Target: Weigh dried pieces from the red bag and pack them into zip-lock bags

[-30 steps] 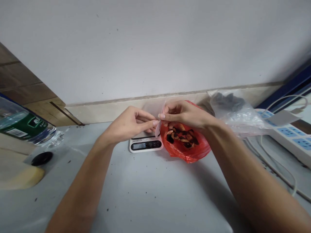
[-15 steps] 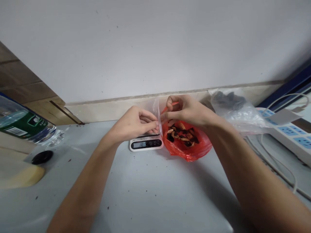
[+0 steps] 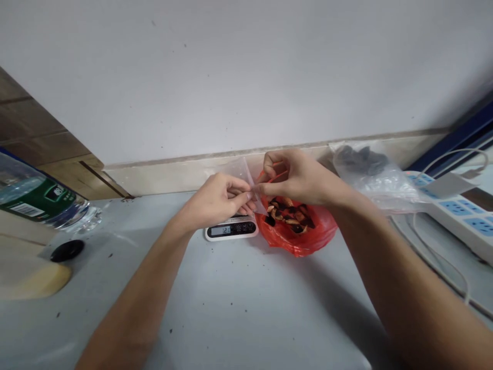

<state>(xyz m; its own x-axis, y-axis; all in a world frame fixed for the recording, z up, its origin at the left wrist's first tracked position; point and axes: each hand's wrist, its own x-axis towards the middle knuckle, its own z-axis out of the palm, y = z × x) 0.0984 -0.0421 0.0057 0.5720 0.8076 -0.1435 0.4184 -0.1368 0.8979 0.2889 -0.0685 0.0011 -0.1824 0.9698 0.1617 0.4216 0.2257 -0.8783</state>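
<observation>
Reading 12.1 on the white, round-cornered digital scale [image 3: 231, 238], up from 0.0 a second ago! Just right of it, in a crinkled red plastic bag [image 3: 296, 246], curled, dark-edged brown pieces [image 3: 295, 218]; over the scale, pinched by fingertips of left hand [image 3: 221, 195] and right hand [image 3: 295, 177], filmy clear plastic bag [image 3: 239, 169], edge slanting more than half a second ago

The head-worn camera peers closely down on the left hand [image 3: 223, 199] and right hand [image 3: 298, 177], facing the wall [image 3: 246, 77] at twelve o'clock.
</observation>
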